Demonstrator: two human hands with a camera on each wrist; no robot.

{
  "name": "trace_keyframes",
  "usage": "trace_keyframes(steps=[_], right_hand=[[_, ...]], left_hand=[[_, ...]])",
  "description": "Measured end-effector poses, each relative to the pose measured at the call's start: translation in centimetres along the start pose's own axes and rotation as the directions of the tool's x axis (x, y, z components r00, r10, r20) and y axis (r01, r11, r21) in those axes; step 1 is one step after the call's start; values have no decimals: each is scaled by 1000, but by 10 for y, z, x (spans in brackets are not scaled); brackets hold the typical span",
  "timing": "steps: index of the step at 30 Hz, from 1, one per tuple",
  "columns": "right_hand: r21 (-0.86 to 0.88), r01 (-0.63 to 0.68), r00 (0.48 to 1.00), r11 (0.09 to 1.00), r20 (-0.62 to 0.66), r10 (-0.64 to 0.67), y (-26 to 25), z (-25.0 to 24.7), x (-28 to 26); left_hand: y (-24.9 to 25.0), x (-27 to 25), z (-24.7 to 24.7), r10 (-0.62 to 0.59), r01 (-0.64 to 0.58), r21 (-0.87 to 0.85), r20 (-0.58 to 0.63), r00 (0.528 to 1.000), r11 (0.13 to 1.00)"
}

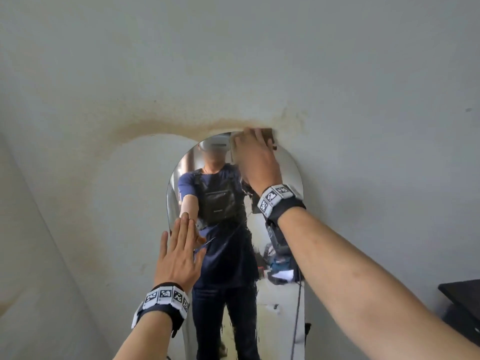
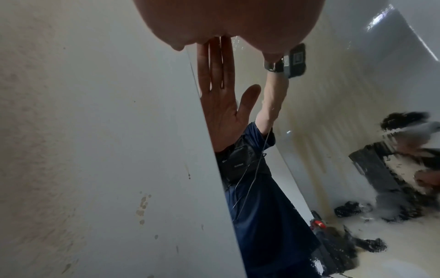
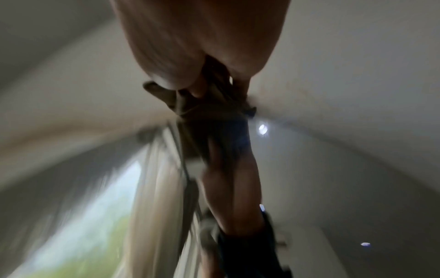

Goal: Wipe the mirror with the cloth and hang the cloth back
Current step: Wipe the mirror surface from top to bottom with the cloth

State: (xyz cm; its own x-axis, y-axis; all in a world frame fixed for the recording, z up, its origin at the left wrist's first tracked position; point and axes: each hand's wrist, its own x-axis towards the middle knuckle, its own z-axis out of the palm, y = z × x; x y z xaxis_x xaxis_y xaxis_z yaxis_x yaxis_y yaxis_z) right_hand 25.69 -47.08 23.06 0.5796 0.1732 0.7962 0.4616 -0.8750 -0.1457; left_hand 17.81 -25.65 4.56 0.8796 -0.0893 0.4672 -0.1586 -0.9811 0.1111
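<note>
A tall arched mirror (image 1: 291, 175) leans on a pale wall and reflects a person in dark blue. My right hand (image 1: 255, 157) is at its top edge, fingers bent over a brown cloth (image 1: 268, 133) and pressing it to the glass. A corner of the cloth sticks out to the right. In the blurred right wrist view the bunched cloth (image 3: 183, 103) sits under my right hand (image 3: 202, 47). My left hand (image 1: 179, 245) lies flat, fingers straight, on the mirror's left edge. The left wrist view shows the palm of my left hand (image 2: 226, 18) against the mirror (image 2: 309, 122).
A brownish stain (image 1: 181, 124) arcs across the wall above the mirror. A black piece of furniture (image 1: 461, 305) stands at the lower right. A thin cable (image 1: 297, 307) hangs from my right wrist. The glass reflects bags and clutter on a floor.
</note>
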Motion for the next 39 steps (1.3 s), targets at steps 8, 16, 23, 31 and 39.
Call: trace_keyframes(steps=[8, 16, 23, 31, 39], right_hand=[[30, -85, 984, 996, 160, 79, 16, 72, -193], [48, -208, 938, 977, 293, 185, 5, 71, -228], [181, -278, 917, 943, 343, 205, -18, 31, -236], [227, -73, 973, 971, -196, 119, -39, -39, 12], [-36, 38, 993, 999, 109, -34, -47, 60, -70]], left_hand=[[0, 3, 1, -10, 10, -31, 22, 1000, 999], [8, 1, -7, -24, 27, -27, 78, 997, 999], [10, -2, -17, -9, 12, -31, 92, 996, 999], [-6, 10, -30, -71, 72, -47, 27, 997, 996], [-16, 13, -24, -27, 27, -10, 16, 1000, 1000]])
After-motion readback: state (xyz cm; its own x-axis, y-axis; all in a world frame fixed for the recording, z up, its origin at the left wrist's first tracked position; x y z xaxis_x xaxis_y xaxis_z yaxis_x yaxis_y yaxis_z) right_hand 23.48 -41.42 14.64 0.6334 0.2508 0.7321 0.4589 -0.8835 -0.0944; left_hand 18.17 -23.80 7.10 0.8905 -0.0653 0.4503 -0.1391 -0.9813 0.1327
